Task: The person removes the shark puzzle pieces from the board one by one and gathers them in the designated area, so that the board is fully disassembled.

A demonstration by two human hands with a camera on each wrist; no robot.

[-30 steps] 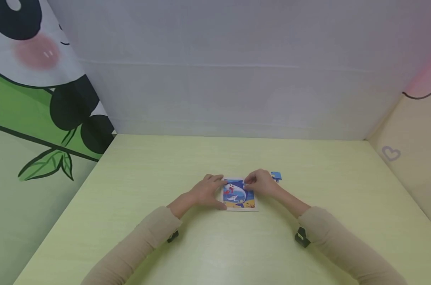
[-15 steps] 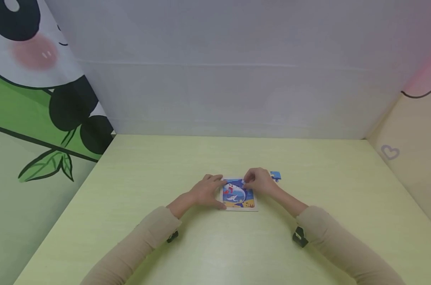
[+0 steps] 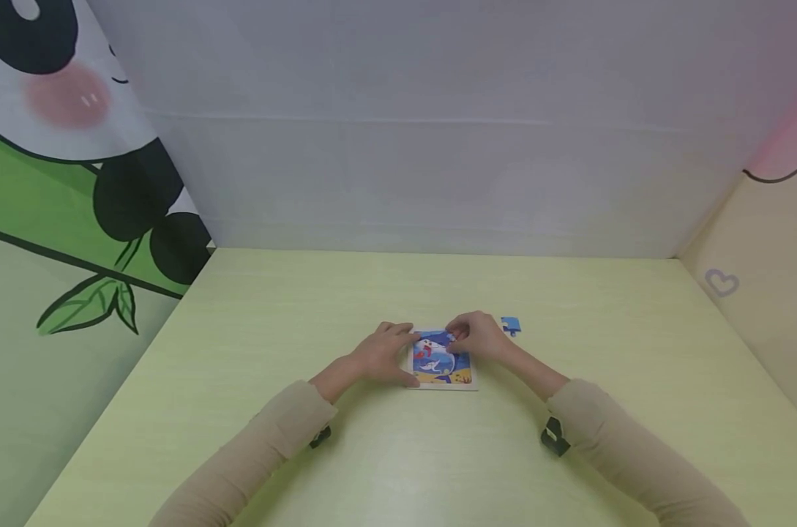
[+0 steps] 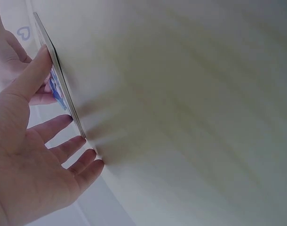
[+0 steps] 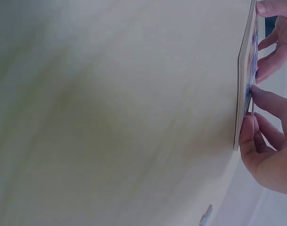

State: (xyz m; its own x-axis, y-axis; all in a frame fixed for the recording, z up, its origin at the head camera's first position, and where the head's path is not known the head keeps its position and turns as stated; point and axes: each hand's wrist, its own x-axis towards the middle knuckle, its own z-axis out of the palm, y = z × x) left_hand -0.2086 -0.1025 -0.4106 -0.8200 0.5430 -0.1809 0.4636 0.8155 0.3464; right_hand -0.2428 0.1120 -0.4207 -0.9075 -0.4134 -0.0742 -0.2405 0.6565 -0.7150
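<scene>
A pale yellow-green table (image 3: 345,293) is backed by a creased grey sheet (image 3: 398,132). A black-and-white cartoon figure (image 3: 135,190) is printed at left; a lilac-outlined heart (image 3: 722,282) is marked at right.

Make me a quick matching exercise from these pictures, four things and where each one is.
1. Left hand
2. Right hand
3. Puzzle
4. Loose blue piece

A. Between the two hands
B. On the table, apart from the puzzle
C. At the puzzle's left edge
D. At the puzzle's far right part

Pairs: 1-C, 2-D, 3-A, 4-B
</scene>
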